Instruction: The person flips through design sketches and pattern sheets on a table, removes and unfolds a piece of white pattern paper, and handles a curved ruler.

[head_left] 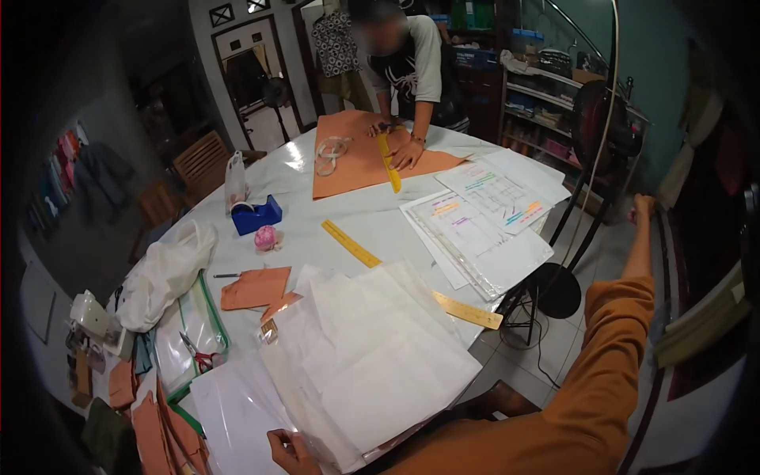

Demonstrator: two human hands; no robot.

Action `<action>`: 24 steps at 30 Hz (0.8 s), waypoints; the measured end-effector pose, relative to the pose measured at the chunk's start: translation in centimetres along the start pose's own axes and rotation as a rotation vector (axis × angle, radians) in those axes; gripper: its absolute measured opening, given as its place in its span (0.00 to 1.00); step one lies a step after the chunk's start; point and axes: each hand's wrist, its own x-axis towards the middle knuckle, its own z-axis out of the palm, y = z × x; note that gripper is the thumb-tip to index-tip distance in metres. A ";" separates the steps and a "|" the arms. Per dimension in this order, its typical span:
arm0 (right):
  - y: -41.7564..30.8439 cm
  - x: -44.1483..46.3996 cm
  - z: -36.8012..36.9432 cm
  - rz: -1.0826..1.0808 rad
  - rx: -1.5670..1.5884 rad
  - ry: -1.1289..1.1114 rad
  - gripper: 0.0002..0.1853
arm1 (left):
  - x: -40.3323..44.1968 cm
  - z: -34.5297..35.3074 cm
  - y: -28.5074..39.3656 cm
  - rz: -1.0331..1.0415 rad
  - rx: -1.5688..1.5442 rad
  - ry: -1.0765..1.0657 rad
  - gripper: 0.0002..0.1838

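Observation:
My left hand [291,454] is at the bottom edge, its fingers loosely bent and slightly apart over the white paper [237,408]. Beside it lies a stack of translucent white sheets [388,340] with clear plastic at its left side. My right arm reaches out past the table, and my right hand [644,206] is closed there; a small pinkish spot shows at its fingers, too small to name. Across the table a co-worker leans over orange-brown fabric [340,170], one hand on a yellow ruler [389,162]. A white measuring tape [328,154] lies on the fabric.
On the table are a blue tape dispenser [257,215], a pink ball-shaped item [265,237], two more rulers [351,242], fabric scraps [257,287], scissors [198,354] and pattern papers [483,210]. A standing fan [595,123] and its cable are at the right.

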 end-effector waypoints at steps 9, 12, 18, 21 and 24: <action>-5.4 -5.9 0.0 -0.250 -0.103 -0.133 0.41 | 0.0 0.1 0.6 -0.043 0.109 -0.026 0.14; -6.8 -5.0 0.5 -0.302 -0.211 -0.138 0.42 | 0.0 0.3 1.1 -0.063 0.047 -0.055 0.14; -8.5 -7.0 -0.1 -0.224 -0.215 -0.217 0.42 | -0.2 0.3 0.9 -0.030 0.019 -0.027 0.14; -8.5 -6.8 -0.1 -0.198 -0.216 -0.227 0.43 | -0.1 0.5 0.0 0.150 0.130 0.075 0.15; -7.5 -5.8 0.0 -0.208 -0.197 -0.197 0.44 | -0.7 0.7 1.8 0.053 0.017 0.148 0.18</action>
